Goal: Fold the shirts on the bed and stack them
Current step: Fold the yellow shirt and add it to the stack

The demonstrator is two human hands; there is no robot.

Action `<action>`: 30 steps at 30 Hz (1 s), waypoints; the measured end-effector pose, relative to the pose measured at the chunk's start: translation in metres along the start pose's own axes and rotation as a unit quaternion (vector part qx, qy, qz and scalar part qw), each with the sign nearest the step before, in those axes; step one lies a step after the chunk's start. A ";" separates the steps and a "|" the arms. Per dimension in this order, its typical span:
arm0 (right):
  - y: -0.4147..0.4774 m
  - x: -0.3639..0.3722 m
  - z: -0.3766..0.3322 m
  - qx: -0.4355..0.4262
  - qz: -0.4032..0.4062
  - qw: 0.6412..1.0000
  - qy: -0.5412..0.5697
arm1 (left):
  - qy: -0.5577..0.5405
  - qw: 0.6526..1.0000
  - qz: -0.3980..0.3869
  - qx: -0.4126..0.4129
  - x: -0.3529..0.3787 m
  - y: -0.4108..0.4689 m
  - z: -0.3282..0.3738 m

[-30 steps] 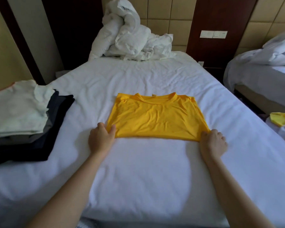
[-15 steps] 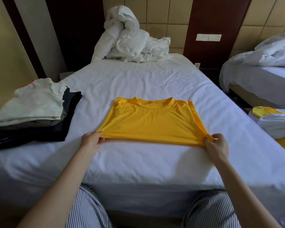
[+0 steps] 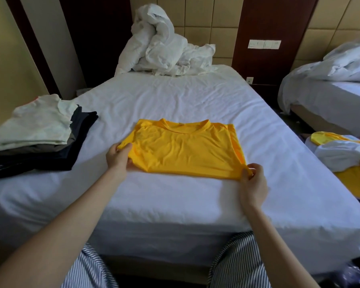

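Observation:
A folded yellow shirt (image 3: 185,149) is in the middle of the white bed (image 3: 175,96), collar facing away from me. My left hand (image 3: 118,156) grips its near left corner, which is raised and pulled inward. My right hand (image 3: 253,179) pinches the near right corner, slightly off the sheet. A stack of folded shirts (image 3: 33,134) sits at the bed's left edge, a pale one on top of grey and dark ones.
A crumpled white duvet (image 3: 162,44) is heaped at the head of the bed. At the right, a pile of white and yellow clothes (image 3: 345,154) lies beside the bed. A second bed (image 3: 330,94) stands further right. My striped trousers show at the foot.
Both hands went from resting at the shirt's near corners to gripping them and lifting the near edge. The left corner has moved up and inward. The view has pulled back from the bed.

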State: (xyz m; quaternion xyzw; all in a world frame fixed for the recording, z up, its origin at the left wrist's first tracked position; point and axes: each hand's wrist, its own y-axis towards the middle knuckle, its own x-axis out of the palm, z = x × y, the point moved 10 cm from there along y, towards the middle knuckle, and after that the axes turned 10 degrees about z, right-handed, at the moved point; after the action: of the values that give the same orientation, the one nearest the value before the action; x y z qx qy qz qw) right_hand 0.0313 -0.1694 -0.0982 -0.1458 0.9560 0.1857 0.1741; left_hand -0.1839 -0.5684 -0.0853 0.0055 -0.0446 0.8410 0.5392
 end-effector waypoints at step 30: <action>0.001 0.004 0.009 0.016 0.010 0.999 -0.044 | 0.289 0.838 -0.410 0.216 0.315 -0.146 0.014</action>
State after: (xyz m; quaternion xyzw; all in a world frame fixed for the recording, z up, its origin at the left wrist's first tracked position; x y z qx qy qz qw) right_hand 0.0295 -0.1654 -0.1070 -0.1248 0.9517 0.1786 0.2164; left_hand -0.1835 -0.2236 -0.0432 -0.1038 0.3024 0.4949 0.8080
